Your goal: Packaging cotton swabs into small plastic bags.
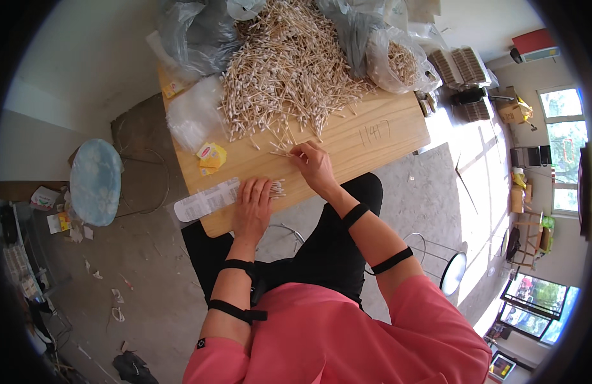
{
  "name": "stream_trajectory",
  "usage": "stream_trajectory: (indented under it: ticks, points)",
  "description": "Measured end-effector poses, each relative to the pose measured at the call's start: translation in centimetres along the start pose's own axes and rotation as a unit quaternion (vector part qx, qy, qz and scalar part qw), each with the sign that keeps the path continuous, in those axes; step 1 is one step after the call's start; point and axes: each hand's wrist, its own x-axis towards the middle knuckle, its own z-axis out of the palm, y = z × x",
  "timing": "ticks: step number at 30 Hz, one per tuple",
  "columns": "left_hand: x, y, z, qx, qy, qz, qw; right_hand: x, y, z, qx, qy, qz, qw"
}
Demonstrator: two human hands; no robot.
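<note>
My left hand [252,203] lies over a printed clear packet [209,199] at the table's near edge, its fingers curled down on it. Cotton swabs [278,188] stick out just right of those fingers. Farther right, my right hand [312,165] pinches a few cotton swabs [281,151] at the near fringe of a big loose heap of swabs [296,61]. The fingertips partly hide how many it holds. Yellow printed cards [211,157] lie beyond my left hand, beside a stack of clear plastic bags [196,109].
Grey plastic bags [200,38] flank the heap, and a clear bag of swabs [401,61] sits at the table's far right. Handwriting marks the wooden tabletop [392,121]. A blue-topped stool [96,182] stands left; another stool [453,273] is at right.
</note>
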Motion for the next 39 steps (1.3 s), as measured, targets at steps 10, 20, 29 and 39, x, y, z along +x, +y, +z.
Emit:
stream_trajectory:
  ticks: [10,20,29,39]
  points:
    - [0.2,0.1,-0.2,-0.038,0.004,0.003,0.999,-1.3,-0.3,0.5,-0.144,0.089,-0.045,0.984]
    - [0.0,0.2,0.1,-0.023,-0.003,-0.002,1.0,-1.6,-0.4,2.5,-0.126,0.038,-0.081,0.988]
    - [0.1,-0.1,-0.4,0.023,-0.039,-0.006,0.999,-4.2,-1.4,2.0,-0.025,0.03,-0.027,0.999]
    - [0.5,0.1,-0.8,-0.059,-0.019,-0.021,0.998,-1.1,-0.8,2.3,-0.075,-0.062,-0.102,0.99]
